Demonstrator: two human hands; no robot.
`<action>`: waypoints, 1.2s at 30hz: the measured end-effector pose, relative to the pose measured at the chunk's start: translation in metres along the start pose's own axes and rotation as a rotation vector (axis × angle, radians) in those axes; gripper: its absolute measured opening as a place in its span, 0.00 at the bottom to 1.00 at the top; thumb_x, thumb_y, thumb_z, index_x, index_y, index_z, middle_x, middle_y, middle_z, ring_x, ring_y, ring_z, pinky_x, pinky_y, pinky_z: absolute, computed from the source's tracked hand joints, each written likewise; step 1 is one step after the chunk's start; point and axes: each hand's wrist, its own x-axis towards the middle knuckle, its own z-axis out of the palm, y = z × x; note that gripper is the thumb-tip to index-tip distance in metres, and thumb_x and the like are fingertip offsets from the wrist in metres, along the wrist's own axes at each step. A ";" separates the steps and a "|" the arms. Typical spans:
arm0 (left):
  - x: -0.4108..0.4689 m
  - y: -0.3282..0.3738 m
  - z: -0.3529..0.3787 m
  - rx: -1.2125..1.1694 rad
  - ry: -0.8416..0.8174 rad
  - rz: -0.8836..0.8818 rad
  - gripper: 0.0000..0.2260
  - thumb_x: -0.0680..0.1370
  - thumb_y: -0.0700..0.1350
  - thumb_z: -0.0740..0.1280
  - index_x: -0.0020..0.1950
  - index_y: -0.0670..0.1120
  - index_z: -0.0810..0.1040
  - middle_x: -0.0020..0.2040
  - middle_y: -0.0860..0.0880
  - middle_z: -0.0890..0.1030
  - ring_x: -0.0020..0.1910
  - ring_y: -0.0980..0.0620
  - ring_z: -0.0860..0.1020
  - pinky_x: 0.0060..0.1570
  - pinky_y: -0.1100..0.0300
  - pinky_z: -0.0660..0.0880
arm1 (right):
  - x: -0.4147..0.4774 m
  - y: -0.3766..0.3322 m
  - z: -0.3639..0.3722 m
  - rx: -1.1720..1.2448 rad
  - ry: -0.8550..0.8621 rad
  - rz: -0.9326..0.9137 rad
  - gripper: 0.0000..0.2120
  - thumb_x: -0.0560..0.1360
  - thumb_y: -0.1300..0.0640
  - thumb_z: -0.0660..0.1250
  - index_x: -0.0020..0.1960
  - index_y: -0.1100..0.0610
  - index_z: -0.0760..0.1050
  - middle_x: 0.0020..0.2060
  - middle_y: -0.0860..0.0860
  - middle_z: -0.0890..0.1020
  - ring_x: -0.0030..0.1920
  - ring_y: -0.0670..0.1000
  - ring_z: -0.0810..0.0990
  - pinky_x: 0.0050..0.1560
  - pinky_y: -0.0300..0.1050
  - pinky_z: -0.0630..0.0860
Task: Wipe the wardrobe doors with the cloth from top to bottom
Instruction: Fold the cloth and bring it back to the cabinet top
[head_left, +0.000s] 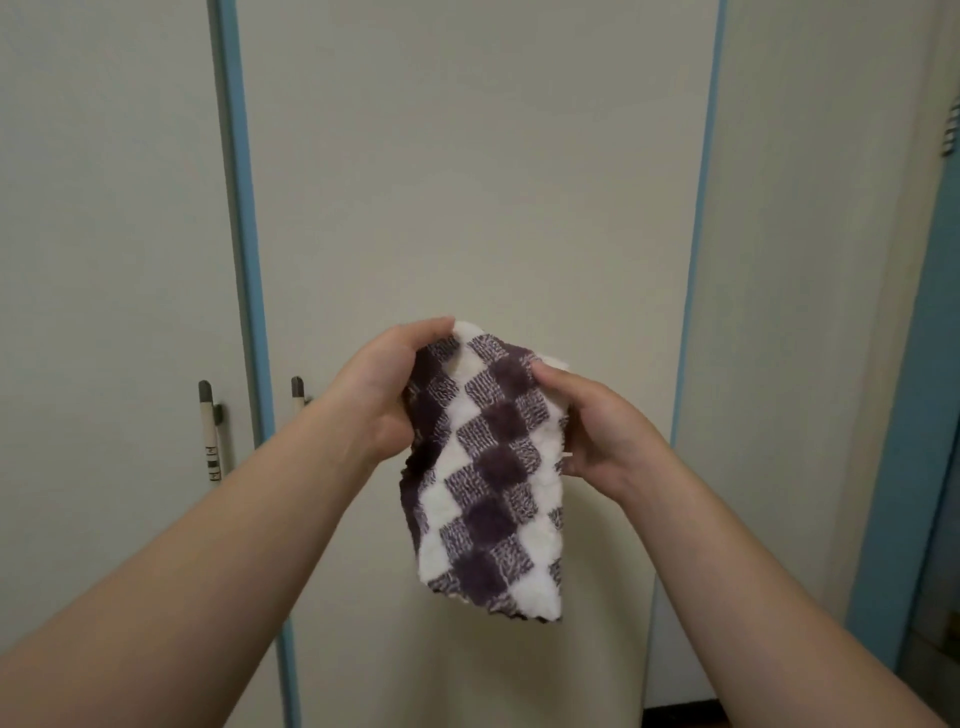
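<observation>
The left hand (382, 387) is gripping the checked cloth (488, 483) at its 10 o'clock edge, fingers curled round it. The cloth is hanging toward 6 o'clock in front of the wardrobe door (467, 171), while the right hand (602, 431) is pinching its 3 o'clock edge, thumb in front, fingers behind.

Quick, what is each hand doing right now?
Left hand: grips the upper left edge of the checkered cloth.
Right hand: grips the cloth's right edge.
</observation>
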 end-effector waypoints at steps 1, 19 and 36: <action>0.001 0.001 -0.004 0.073 -0.019 -0.008 0.03 0.75 0.40 0.65 0.41 0.44 0.75 0.35 0.48 0.79 0.30 0.51 0.78 0.36 0.59 0.74 | -0.001 -0.001 -0.001 -0.014 0.008 -0.001 0.10 0.67 0.51 0.71 0.43 0.56 0.79 0.35 0.51 0.81 0.36 0.51 0.79 0.42 0.46 0.76; 0.011 0.007 -0.034 0.465 0.155 -0.077 0.06 0.69 0.46 0.73 0.38 0.48 0.76 0.38 0.52 0.75 0.37 0.54 0.72 0.47 0.55 0.65 | 0.000 -0.007 -0.001 -0.145 0.334 -0.391 0.06 0.70 0.62 0.72 0.42 0.65 0.79 0.32 0.52 0.79 0.27 0.42 0.76 0.29 0.30 0.72; -0.007 -0.003 -0.070 0.108 0.123 0.412 0.09 0.73 0.37 0.69 0.36 0.46 0.72 0.35 0.49 0.78 0.34 0.53 0.75 0.38 0.60 0.70 | -0.003 -0.002 0.048 0.070 0.286 -0.480 0.11 0.70 0.58 0.72 0.33 0.56 0.72 0.30 0.50 0.77 0.30 0.46 0.74 0.32 0.38 0.71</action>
